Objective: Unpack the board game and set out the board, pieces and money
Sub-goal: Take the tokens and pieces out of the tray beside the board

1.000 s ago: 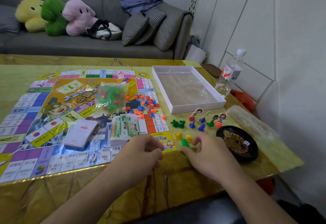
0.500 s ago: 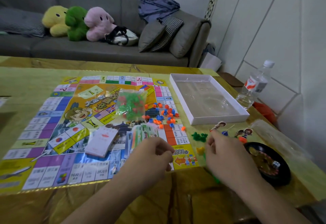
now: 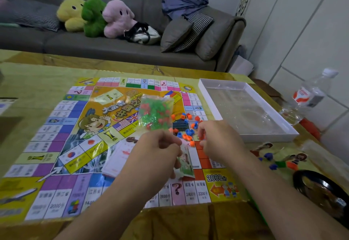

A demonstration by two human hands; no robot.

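The colourful game board [image 3: 62, 141] lies unfolded on the table. On it are a clear bag of green and red houses [image 3: 155, 114], loose orange and blue pieces [image 3: 186, 126], a pink card stack [image 3: 120, 156] and a wrapped pack of paper money [image 3: 186, 162]. My left hand [image 3: 156, 151] curls its fingers on the money pack's left edge. My right hand [image 3: 217, 137] hovers with curled fingers at the loose pieces; what it holds is hidden. Character pawns and coloured tokens [image 3: 279, 160] lie right of the board.
The white game box [image 3: 268, 137] with a clear insert sits at the right. A plastic water bottle [image 3: 309, 96] stands beyond it. A black roulette wheel [image 3: 321, 192] with a die lies at the near right. A grey sofa [image 3: 113, 45] with plush toys is behind the table.
Both hands moved forward onto the board. The right hand left the tokens beside the board and now sits at the orange and blue pieces. The left hand reached the money pack.
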